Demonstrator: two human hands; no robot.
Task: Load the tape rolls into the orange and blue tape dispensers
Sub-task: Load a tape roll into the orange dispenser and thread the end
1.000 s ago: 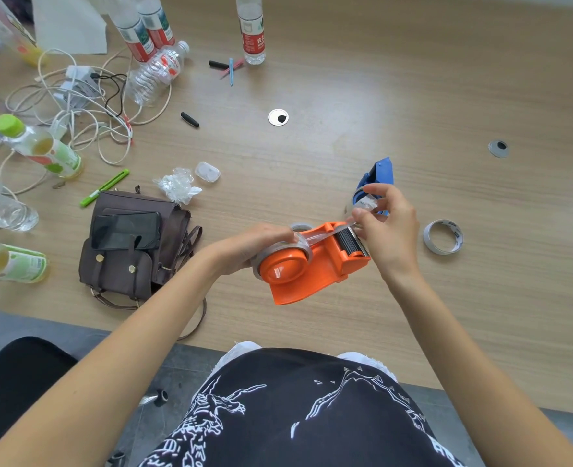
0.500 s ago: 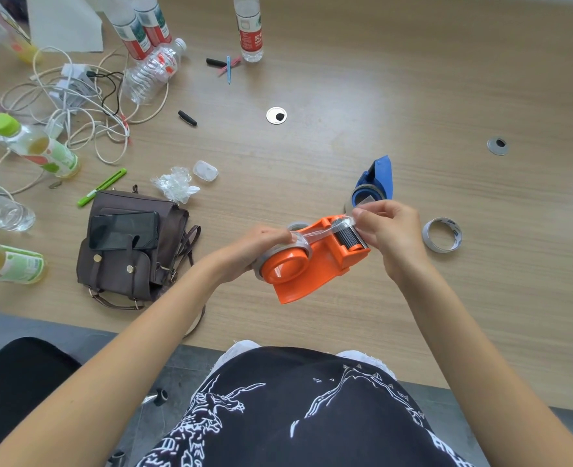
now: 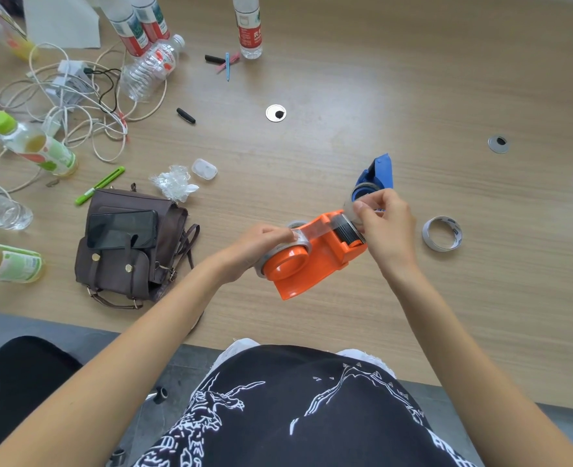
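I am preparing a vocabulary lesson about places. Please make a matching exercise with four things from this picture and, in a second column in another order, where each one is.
Things:
1. orange tape dispenser
2. blue tape dispenser
3. black phone
4. empty tape core

Places:
A. lying on the brown bag
B. alone on the table, beside the right hand
C. held between the left hand and the right hand
D. on the table, just beyond the right hand

Pairs: 1-C, 2-D, 3-A, 4-B
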